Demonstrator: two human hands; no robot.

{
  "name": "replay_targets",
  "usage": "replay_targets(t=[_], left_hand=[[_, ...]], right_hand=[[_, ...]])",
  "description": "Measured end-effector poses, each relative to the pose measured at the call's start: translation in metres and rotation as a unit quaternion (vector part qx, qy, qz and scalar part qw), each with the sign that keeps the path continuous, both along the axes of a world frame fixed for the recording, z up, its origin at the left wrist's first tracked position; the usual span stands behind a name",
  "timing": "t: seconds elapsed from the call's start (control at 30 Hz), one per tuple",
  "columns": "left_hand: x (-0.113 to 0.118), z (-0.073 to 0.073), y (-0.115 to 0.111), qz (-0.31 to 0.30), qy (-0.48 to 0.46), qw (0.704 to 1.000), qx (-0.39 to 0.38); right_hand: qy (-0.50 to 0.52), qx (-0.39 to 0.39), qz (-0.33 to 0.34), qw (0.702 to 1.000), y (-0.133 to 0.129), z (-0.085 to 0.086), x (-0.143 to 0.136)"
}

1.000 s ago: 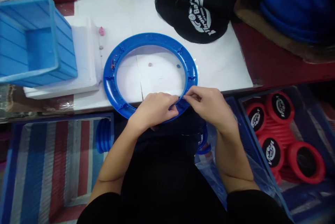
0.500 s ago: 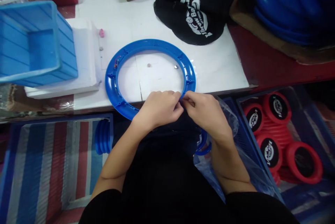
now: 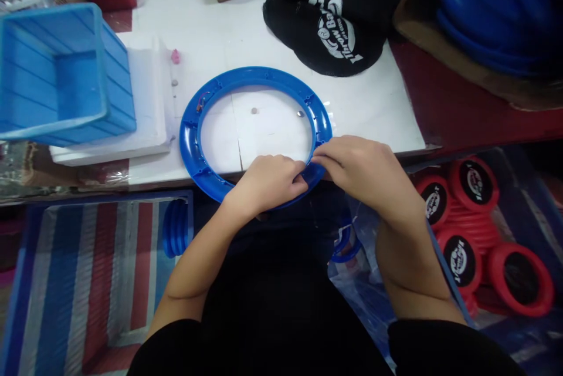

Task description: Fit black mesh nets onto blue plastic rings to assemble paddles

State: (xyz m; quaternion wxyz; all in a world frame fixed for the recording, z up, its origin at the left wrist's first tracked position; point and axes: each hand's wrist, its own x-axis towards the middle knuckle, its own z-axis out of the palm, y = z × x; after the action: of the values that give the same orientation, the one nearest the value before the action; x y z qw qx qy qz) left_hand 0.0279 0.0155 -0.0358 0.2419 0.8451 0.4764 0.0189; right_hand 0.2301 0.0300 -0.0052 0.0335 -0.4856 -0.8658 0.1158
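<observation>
A blue plastic ring (image 3: 190, 140) overhangs the near edge of the white-covered table, its ribbed hollow side facing up. A small red wired part (image 3: 200, 105) sits in its channel at the upper left. My left hand (image 3: 270, 184) is closed on the ring's near right part, thumb and curled fingers at the inner rim. My right hand (image 3: 363, 168) is pinched at the ring's right side, fingertips over the channel; what lies between them is hidden. Inside the ring's opening, two small metal discs, one silvery (image 3: 300, 113) and one duller (image 3: 254, 111), lie on the white sheet.
A light blue bin (image 3: 118, 80) stands on white foam (image 3: 152, 129) at the left. Black printed fabric pieces (image 3: 329, 24) lie behind the ring. A box of blue rings (image 3: 488, 18) is at far right. Below are a striped-lined crate (image 3: 101, 247) and red rings (image 3: 484, 235) in another crate.
My right hand has moved up and right along the ring, away from my left thumb, with its forearm swung outward. My left hand keeps its hold. The whole view has shifted slightly.
</observation>
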Motion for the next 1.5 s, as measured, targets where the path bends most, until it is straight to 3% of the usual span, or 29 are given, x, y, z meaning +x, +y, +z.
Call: replay_targets(t=[0.5, 0.73, 0.93, 1.07, 1.27, 1.37, 1.5], left_hand=[[-0.016, 0.001, 0.000, -0.069, -0.003, 0.998, 0.010], [-0.024, 0.009, -0.002, -0.076, -0.006, 0.997, 0.001], [-0.006, 0.006, 0.000, -0.036, -0.007, 0.999, 0.024], [0.008, 0.006, 0.003, -0.001, 0.036, 0.999, 0.010], [0.009, 0.009, -0.001, 0.055, 0.022, 0.998, -0.002], [0.006, 0.009, -0.002, 0.052, 0.020, 0.998, -0.002], [0.005, 0.008, -0.003, 0.047, 0.021, 0.999, 0.004]], right_hand=[[0.127, -0.111, -0.023, 0.985, 0.005, -0.015, 0.005], [0.069, -0.015, -0.114, 0.991, -0.024, -0.026, -0.008], [-0.016, 0.034, -0.155, 0.987, -0.038, -0.026, -0.015], [-0.038, 0.044, -0.147, 0.987, -0.037, -0.025, -0.014], [0.087, -0.081, 0.004, 0.993, -0.026, -0.015, 0.017], [0.143, -0.078, -0.031, 0.986, -0.019, -0.008, 0.028], [0.153, -0.059, -0.044, 0.985, 0.000, -0.007, 0.023]])
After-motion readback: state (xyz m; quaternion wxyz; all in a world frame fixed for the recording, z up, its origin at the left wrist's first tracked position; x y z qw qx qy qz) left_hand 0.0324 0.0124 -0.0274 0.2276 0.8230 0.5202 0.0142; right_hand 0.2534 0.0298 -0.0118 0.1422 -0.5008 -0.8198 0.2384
